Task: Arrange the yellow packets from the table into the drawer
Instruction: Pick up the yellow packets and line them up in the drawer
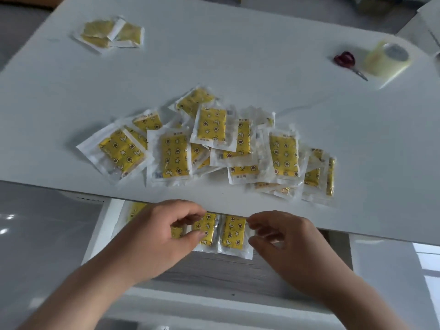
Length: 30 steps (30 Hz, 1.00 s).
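A loose pile of several yellow packets (214,144) in clear wrappers lies on the white table (238,55) near its front edge. Below that edge the drawer (226,270) stands open, with a row of yellow packets (232,232) lying along its back. My left hand (164,236) rests over the row, thumb and fingers pinching the edge of one packet. My right hand (283,236) hovers at the right end of the row, fingertips curled close to the last packet's wrapper; whether they touch it I cannot tell. Part of the row is hidden under my left hand.
A small separate heap of yellow packets (110,33) lies at the table's far left. Red-handled scissors (347,61) and a roll of clear tape (388,58) sit at the far right. The drawer's grey wood-grain bottom shows in front of the row.
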Each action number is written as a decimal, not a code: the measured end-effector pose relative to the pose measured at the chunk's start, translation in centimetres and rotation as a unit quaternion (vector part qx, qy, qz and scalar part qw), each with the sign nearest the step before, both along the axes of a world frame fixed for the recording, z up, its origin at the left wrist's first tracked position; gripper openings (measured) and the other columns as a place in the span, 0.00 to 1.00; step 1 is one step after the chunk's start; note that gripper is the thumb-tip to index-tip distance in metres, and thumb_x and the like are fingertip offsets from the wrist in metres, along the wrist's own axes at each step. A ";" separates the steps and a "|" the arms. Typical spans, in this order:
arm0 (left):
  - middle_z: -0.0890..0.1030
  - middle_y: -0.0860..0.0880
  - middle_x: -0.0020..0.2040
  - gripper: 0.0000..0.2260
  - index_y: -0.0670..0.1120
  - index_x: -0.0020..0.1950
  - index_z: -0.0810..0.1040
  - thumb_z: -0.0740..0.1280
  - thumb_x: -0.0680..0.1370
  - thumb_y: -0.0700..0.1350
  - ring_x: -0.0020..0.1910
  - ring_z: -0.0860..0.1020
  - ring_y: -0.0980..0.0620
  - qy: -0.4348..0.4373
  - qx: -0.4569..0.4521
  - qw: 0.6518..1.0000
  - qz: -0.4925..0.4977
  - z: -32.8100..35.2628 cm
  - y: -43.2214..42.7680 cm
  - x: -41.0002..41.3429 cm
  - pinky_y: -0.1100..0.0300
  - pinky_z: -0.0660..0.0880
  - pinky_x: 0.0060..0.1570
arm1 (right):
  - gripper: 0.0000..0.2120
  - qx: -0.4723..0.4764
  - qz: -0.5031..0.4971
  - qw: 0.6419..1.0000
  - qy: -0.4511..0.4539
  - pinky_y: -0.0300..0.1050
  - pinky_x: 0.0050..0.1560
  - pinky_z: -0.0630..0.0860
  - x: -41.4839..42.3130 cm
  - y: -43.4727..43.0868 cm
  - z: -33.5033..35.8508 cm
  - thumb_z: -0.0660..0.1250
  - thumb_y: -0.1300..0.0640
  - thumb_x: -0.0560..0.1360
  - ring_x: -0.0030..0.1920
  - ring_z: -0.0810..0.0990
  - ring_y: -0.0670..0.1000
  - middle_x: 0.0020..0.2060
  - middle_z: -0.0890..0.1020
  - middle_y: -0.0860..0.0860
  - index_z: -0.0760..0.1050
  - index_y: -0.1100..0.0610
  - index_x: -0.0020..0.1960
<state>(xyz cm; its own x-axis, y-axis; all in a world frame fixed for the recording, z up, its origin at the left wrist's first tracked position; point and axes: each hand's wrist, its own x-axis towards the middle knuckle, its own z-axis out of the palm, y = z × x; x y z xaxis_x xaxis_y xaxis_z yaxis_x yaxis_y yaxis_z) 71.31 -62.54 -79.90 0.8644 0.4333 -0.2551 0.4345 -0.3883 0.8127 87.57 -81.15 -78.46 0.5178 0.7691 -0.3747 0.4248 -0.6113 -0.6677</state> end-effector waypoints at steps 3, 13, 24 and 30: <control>0.79 0.69 0.51 0.14 0.65 0.49 0.78 0.75 0.72 0.47 0.53 0.77 0.66 0.017 -0.003 1.000 0.010 5.1 0.2 -0.6 0.73 0.73 0.50 | 0.14 -0.022 0.014 1.000 0.009 0.38 0.53 0.79 -0.3 0.5 5.0 0.73 0.52 0.73 0.48 0.80 0.38 0.44 0.81 0.35 0.80 0.43 0.58; 0.81 0.66 0.47 0.12 0.60 0.48 0.79 0.75 0.72 0.44 0.49 0.79 0.64 0.029 -0.034 0.995 0.084 27.1 1.2 -4.8 0.74 0.72 0.47 | 0.14 -0.020 0.031 0.999 0.023 0.28 0.49 0.75 -2.7 1.7 27.9 0.72 0.53 0.73 0.47 0.79 0.34 0.40 0.81 0.33 0.74 0.34 0.49; 0.79 0.70 0.49 0.10 0.63 0.46 0.78 0.74 0.73 0.48 0.50 0.78 0.67 -0.008 0.066 0.980 0.188 47.3 0.3 -10.8 0.70 0.73 0.50 | 0.16 0.098 0.089 0.991 -0.034 0.31 0.49 0.76 -1.9 4.1 47.7 0.72 0.54 0.73 0.47 0.80 0.36 0.43 0.83 0.36 0.73 0.33 0.47; 0.82 0.65 0.47 0.16 0.64 0.49 0.81 0.69 0.63 0.61 0.51 0.80 0.64 -0.054 0.067 0.951 0.297 52.2 -2.1 -16.2 0.60 0.76 0.57 | 0.11 0.131 0.182 0.974 -0.010 0.36 0.53 0.78 -3.8 5.4 52.6 0.72 0.52 0.73 0.49 0.81 0.38 0.45 0.83 0.35 0.76 0.36 0.49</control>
<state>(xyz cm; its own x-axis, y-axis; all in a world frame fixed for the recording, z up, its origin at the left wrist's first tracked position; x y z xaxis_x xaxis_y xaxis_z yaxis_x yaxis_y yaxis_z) 55.11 -64.60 -27.74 0.4752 0.8756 -0.0862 0.5257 -0.2040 0.8259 83.79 -75.80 -25.86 0.1979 0.9712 -0.1328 0.5963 -0.2268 -0.7700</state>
